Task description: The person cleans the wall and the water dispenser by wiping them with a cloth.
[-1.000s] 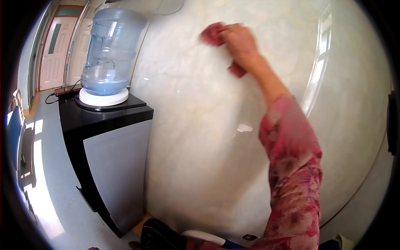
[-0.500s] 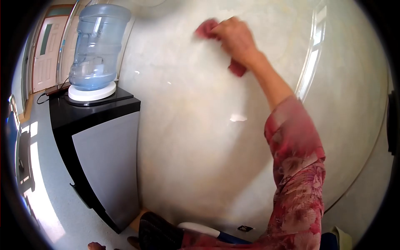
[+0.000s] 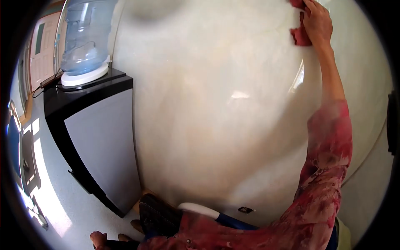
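High on the pale, glossy wall [image 3: 200, 125], my right hand [image 3: 320, 25] is closed on a dark red cloth [image 3: 303, 36] and presses it to the surface. Parts of the cloth stick out past the fingers, above and to the left. My right arm in its red patterned sleeve is stretched up. Low at the left edge of my body is my left hand [image 3: 98, 239], its fingers curled in. Whatever it may hold is hidden.
A black and grey water dispenser [image 3: 100, 146] with a large blue bottle [image 3: 87, 39] stands against the wall at left. A wall socket [image 3: 246, 210] sits low down. A dark stitched item [image 3: 156, 216] and a white and blue edge [image 3: 200, 209] are near my body.
My right hand has swept the cloth right and upward along the wall. The view has shifted slightly, and my left hand shows more at the bottom left.
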